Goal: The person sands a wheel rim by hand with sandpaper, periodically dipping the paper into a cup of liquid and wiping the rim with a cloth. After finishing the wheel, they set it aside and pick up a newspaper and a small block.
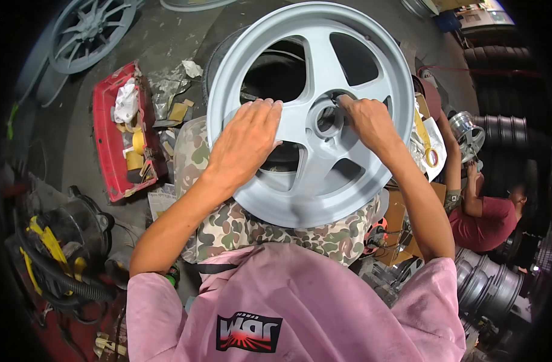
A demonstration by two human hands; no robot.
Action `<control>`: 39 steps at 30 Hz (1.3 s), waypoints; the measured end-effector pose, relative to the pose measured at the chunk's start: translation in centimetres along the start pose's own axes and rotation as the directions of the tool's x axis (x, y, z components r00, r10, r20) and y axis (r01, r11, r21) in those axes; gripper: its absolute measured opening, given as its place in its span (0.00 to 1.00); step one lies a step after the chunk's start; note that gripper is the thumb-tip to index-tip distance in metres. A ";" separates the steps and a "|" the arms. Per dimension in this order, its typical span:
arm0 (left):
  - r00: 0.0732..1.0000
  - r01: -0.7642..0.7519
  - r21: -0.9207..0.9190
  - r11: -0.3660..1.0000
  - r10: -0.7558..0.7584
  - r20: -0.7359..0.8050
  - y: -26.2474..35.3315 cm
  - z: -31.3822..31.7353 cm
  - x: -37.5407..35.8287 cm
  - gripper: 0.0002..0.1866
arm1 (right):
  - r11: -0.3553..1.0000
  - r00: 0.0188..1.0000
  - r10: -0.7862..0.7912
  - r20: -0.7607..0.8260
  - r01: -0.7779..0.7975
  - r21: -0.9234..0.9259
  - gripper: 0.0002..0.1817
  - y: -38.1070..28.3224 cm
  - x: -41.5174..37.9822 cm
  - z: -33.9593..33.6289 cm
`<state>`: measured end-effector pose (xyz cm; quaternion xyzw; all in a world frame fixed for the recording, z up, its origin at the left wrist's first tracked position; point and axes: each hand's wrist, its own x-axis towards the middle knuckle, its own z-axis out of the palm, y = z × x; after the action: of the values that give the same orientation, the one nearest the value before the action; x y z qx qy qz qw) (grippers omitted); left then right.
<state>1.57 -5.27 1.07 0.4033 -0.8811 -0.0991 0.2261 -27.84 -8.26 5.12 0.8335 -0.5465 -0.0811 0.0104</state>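
Note:
A grey five-spoke wheel rim (315, 175) rests tilted across my lap, its face toward me. My left hand (247, 134) lies on the left spoke, fingers stretched out together and pointing away from me. At the hub, my right hand (367, 119) is closed, with the fingertips pressed at the upper right edge of the centre recess. Whatever those fingertips may hold is hidden. Dark openings show between the spokes, and a black tyre (218, 63) is partly visible behind the rim.
A red tray (101, 139) with tape rolls and crumpled paper stands at the left. Below it is a black vacuum (76, 223) with a hose. Another grey wheel (92, 30) is at upper left. Another person (490, 220) sits at right near stacked wheels (487, 286).

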 end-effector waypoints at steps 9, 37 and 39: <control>1.000 -0.005 -0.025 1.000 0.005 -0.016 -0.1 0.0 0.1 0.40 | 0.370 0.841 0.506 0.191 -0.411 0.833 0.15 -2.3 0.7 2.8; 1.000 -0.021 -0.035 0.999 0.021 0.007 0.0 -0.4 0.0 0.39 | 0.646 0.844 0.535 0.023 -0.427 0.633 0.17 -5.1 -0.2 -0.5; 1.000 -0.021 -0.045 0.999 0.021 -0.003 -0.2 -0.3 0.1 0.39 | 0.857 0.882 0.410 -0.233 -0.284 0.431 0.12 -6.8 0.6 3.0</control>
<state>1.76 -5.50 1.27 0.3890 -0.8825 -0.1162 0.2375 -21.85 -5.89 1.36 0.7070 -0.6856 0.1655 -0.0508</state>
